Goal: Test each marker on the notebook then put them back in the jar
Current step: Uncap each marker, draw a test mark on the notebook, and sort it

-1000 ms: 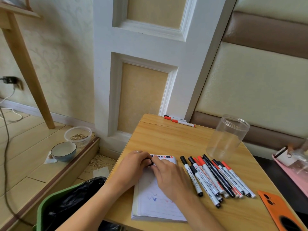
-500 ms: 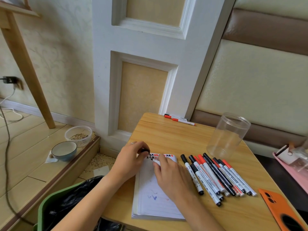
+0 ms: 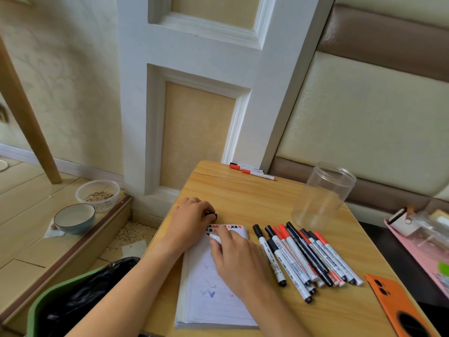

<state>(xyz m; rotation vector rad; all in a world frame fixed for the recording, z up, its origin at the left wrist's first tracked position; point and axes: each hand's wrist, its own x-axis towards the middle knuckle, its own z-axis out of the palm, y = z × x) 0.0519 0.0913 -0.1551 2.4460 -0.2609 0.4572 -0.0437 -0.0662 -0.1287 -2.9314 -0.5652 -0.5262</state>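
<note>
Mid-frame, your left hand (image 3: 192, 212) pinches the black cap (image 3: 211, 215) while your right hand (image 3: 239, 257) grips the uncapped marker (image 3: 215, 238) over the notebook (image 3: 213, 305); next, likely, a test stroke.

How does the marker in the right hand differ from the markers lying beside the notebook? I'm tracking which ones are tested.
The marker in the right hand is uncapped; the row of markers is capped. Its tip is at the notebook; the row lies flat on the table. Its black cap is pinched in the left hand. All have white barrels.
</note>
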